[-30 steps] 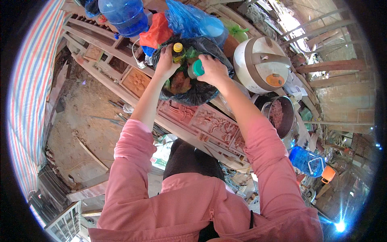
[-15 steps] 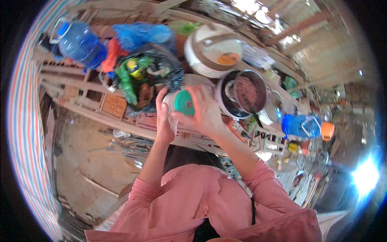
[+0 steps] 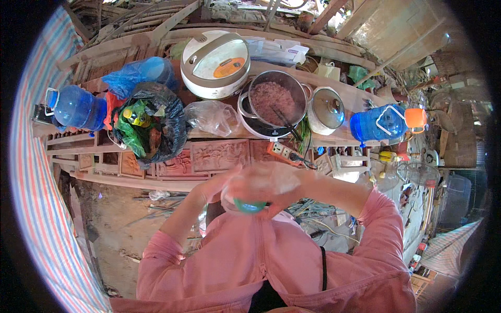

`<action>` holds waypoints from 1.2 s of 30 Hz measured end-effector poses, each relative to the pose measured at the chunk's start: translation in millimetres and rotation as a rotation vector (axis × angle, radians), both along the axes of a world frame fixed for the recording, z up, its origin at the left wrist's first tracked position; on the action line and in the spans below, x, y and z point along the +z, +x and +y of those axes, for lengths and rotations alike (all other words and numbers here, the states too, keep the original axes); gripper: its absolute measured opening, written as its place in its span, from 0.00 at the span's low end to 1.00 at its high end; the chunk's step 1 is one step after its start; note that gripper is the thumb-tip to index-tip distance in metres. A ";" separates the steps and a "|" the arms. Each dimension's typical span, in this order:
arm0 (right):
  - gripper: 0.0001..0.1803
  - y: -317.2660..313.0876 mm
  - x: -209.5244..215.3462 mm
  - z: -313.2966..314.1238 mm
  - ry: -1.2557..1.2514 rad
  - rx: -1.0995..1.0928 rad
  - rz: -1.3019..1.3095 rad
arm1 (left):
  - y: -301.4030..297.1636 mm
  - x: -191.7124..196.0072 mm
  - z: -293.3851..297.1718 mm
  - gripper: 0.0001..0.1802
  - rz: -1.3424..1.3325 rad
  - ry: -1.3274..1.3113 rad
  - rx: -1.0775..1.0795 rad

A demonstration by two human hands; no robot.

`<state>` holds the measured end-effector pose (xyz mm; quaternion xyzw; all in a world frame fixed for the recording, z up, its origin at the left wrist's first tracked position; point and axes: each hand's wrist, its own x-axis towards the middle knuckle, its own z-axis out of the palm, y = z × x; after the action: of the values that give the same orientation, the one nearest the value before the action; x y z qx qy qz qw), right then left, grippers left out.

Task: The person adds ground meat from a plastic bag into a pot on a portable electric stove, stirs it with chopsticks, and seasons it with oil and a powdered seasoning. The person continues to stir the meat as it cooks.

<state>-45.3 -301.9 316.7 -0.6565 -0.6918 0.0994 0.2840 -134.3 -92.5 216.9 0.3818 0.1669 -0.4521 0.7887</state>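
Note:
Close to my chest I hold a pale jar with a green lid (image 3: 249, 206), its lid tipped down toward me. My left hand (image 3: 213, 187) grips its left side. My right hand (image 3: 279, 182) wraps over it from the right, blurred by motion. Most of the jar is hidden behind my fingers. Beyond my hands, a pot of minced reddish meat (image 3: 272, 98) sits on a round white-and-black electric cooker (image 3: 261, 130). A pair of dark chopsticks (image 3: 287, 124) leans in the pot. Beside the cooker lies a crumpled clear plastic bag (image 3: 211, 116).
A white rice cooker (image 3: 206, 81) stands behind; a glass-lidded pot (image 3: 324, 121) is right of the meat. On the left are a black bag (image 3: 175, 125) with green packages and a blue water jug (image 3: 78, 109). Another jug (image 3: 378, 125) stands right. An orange power strip (image 3: 284, 152) lies in front.
Both hands have drawn the jar from near the black bag back toward my chest, and its lid now faces downward. The view has shifted, so the table sits straighter.

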 end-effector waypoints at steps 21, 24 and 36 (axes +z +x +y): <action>0.11 56.8 46.1 -87.9 0.293 -0.831 0.086 | 95.6 59.4 -90.6 0.36 -0.404 0.063 0.746; 0.08 67.7 34.6 -108.3 0.357 -0.971 0.129 | 127.7 52.0 -85.3 0.34 -0.497 0.337 0.816; 0.07 35.2 -35.8 -200.3 0.284 -1.417 0.329 | 215.9 23.8 -85.2 0.31 -0.618 0.625 0.873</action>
<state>-10.1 -502.2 280.9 -0.8791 -0.0570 -0.1013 0.4623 81.6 -177.7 240.7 0.6046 0.1963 0.1140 0.7635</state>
